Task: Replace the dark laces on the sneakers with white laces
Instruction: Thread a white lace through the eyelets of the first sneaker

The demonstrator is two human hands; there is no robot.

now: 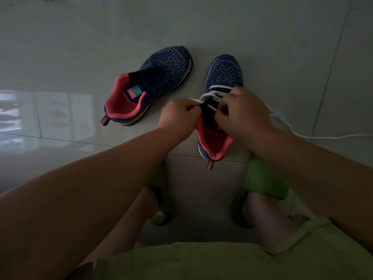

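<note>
Two dark blue knit sneakers with coral linings lie on the tiled floor. The left sneaker lies tilted with no lace in it. The right sneaker stands toe away from me, with a white lace crossing its upper eyelets. My left hand pinches the lace at the sneaker's left side. My right hand grips the lace and the tongue area at the right side. The lace's free end trails off to the right across the floor. No dark lace is in view.
My feet in green slippers, one and the other, stand just behind the right sneaker. My knees and light green shorts fill the bottom. A bright window reflection lies on the glossy floor at left.
</note>
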